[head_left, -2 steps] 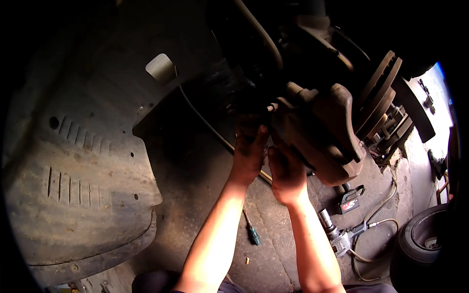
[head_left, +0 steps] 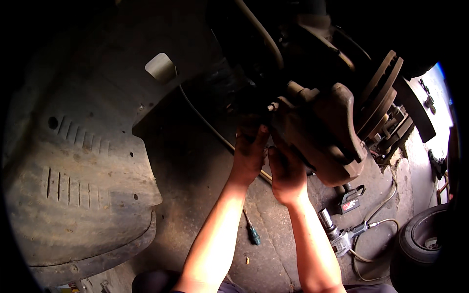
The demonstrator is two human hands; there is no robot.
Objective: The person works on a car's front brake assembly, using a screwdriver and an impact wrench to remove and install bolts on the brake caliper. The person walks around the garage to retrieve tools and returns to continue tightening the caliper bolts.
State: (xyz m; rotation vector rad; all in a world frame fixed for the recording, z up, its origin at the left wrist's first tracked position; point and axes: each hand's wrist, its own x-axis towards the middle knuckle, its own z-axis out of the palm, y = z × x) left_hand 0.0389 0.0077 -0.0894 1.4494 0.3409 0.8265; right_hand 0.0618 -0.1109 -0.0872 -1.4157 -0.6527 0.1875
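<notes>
Where the two bare forearms converge from the lower edge, the left hand (head_left: 250,154) and the right hand (head_left: 287,171) stand close together at the left side of a rusty brake caliper (head_left: 337,129). Both hands are partly curled, with the thumbs raised; the fingertips sink into shadow, so whether they pinch anything cannot be told. The caliper occupies the upper centre-right, the right hand just beside its lower left flank. Farther right is the brake disc (head_left: 378,95), seen nearly edge-on. Beyond the left hand, a thin cable (head_left: 201,117) slants down behind the wrists. On the stained floor (head_left: 271,244) lie a teal-handled tool (head_left: 254,236), between the forearms, and a grey power tool (head_left: 343,240) with a hose, right of the right forearm. A tyre (head_left: 415,239) borders the lower right; a slotted, dirt-covered panel (head_left: 97,166) fills the left.
</notes>
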